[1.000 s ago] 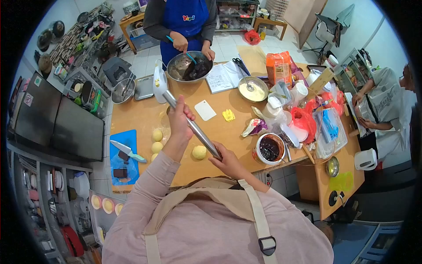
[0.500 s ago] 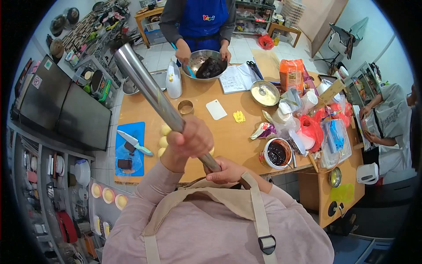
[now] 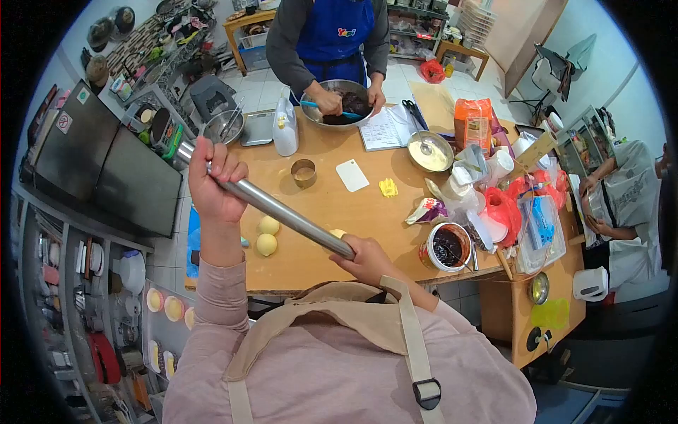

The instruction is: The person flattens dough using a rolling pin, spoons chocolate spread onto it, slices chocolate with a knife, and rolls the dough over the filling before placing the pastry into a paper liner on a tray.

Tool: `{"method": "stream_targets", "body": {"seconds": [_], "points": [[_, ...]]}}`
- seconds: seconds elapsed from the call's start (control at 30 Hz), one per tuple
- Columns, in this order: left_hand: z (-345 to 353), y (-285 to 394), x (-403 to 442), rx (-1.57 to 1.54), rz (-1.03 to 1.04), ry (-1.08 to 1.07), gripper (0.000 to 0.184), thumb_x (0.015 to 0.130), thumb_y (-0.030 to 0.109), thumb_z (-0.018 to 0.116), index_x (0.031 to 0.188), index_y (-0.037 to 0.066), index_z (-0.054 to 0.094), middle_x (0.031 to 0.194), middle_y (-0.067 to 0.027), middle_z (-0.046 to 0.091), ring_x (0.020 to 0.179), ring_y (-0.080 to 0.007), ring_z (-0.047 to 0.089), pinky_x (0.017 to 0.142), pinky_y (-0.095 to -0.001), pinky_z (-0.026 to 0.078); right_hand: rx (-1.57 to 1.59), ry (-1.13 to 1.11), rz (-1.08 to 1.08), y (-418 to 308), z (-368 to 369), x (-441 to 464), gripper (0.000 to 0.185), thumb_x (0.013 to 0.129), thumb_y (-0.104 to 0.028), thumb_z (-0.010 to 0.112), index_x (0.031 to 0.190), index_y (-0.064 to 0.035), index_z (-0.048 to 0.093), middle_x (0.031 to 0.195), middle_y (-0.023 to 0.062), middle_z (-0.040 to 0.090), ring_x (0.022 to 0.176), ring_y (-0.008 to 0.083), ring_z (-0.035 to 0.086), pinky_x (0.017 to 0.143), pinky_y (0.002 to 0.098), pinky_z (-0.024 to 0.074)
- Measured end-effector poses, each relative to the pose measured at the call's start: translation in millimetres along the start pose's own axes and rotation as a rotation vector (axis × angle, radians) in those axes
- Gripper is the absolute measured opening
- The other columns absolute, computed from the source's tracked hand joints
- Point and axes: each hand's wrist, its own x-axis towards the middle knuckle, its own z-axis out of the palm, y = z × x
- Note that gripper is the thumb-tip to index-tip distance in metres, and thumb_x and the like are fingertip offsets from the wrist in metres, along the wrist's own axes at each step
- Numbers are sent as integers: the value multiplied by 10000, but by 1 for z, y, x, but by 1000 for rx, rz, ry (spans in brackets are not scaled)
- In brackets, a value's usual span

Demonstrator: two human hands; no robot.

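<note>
A long metal rolling pin point(image 3: 282, 215) slants across in front of me, its upper end to the left. My left hand point(image 3: 217, 185) is wrapped round it near that upper end. Around the lower right end, my right hand point(image 3: 369, 260) has its fingers closed. Below the pin, pale yellow dough balls point(image 3: 267, 244) sit on the wooden table point(image 3: 282, 166); the pin and my arms hide part of this group. Beyond it lie a ring cutter point(image 3: 304, 172), a white scraper point(image 3: 352, 175) and a yellow lump point(image 3: 388, 187) that looks like butter.
Across the table a co-worker in a blue apron point(image 3: 332, 35) stirs dark dough in a metal bowl point(image 3: 311, 113) with a blue spatula. At right stand a tub of dark filling point(image 3: 446, 247), a cream bowl point(image 3: 429, 152) and plastic bags point(image 3: 503, 205). Another person point(image 3: 628, 191) stands far right.
The rolling pin has swung from steep to flatter, its upper end moving left and down. My left hand has moved left and up with it. The co-worker's spatula has turned in the bowl.
</note>
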Motion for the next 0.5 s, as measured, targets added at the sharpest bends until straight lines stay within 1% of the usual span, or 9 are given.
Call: {"method": "stream_targets", "body": {"seconds": [0.03, 0.07, 0.17, 0.23, 0.3, 0.37, 0.47, 0.5], "points": [[-1, 3, -2, -22, 1, -95, 290, 1012, 288, 487, 759, 156, 432, 573, 59, 364, 458, -55, 359, 462, -221, 361, 52, -41, 15, 0, 0, -2, 256, 860, -241, 712, 825, -41, 555, 626, 80, 511, 557, 195, 486, 543, 332, 404], [-3, 1, -4, -105, -15, -200, 303, 1011, 310, 483, 762, 149, 423, 561, 56, 387, 452, -54, 373, 459, -222, 385, 104, -83, 32, 0, 1, -4, 264, 859, -227, 723, 806, -42, 543, 613, 55, 490, 546, 152, 461, 529, 307, 388], [-3, -31, -18, -318, -112, -462, 300, 999, 304, 500, 757, 147, 420, 526, 48, 402, 428, -57, 383, 441, -229, 382, 358, -189, 101, 1, 7, -7, 254, 863, -183, 728, 777, -46, 533, 625, -25, 446, 585, 75, 421, 531, 266, 358], [-1, -57, -29, -239, -227, -530, 302, 976, 282, 537, 733, 147, 418, 493, 47, 400, 403, -64, 386, 422, -235, 376, 441, -220, 113, 0, 9, -5, 231, 858, -186, 729, 813, -35, 561, 664, -31, 476, 624, 79, 432, 562, 263, 373], [5, -78, -39, -107, -286, -557, 305, 953, 248, 566, 707, 143, 420, 480, 48, 380, 389, -74, 377, 409, -241, 365, 519, -215, 112, -2, 13, -1, 222, 855, -185, 731, 834, -28, 575, 691, -37, 494, 650, 82, 443, 583, 264, 385], [0, -98, -55, -71, -362, -430, 307, 948, 226, 573, 697, 127, 427, 499, 24, 401, 414, -94, 410, 434, -257, 384, 583, -179, 97, -5, 15, 4, 220, 853, -180, 733, 838, -26, 577, 706, -43, 502, 662, 83, 452, 593, 267, 393], [-8, -118, -75, 91, -344, -398, 295, 950, 201, 569, 703, 109, 437, 525, -3, 424, 447, -114, 442, 470, -280, 415, 636, -115, 32, -13, 15, 5, 211, 847, -162, 735, 840, -28, 572, 719, -36, 526, 673, 83, 477, 602, 279, 408], [-10, -118, -79, 156, -327, -387, 287, 952, 199, 569, 712, 105, 440, 531, -8, 426, 456, -119, 448, 480, -286, 423, 602, -99, 19, -14, 15, 4, 211, 846, -164, 731, 838, -27, 571, 715, -16, 541, 665, 97, 489, 602, 288, 414]]}}
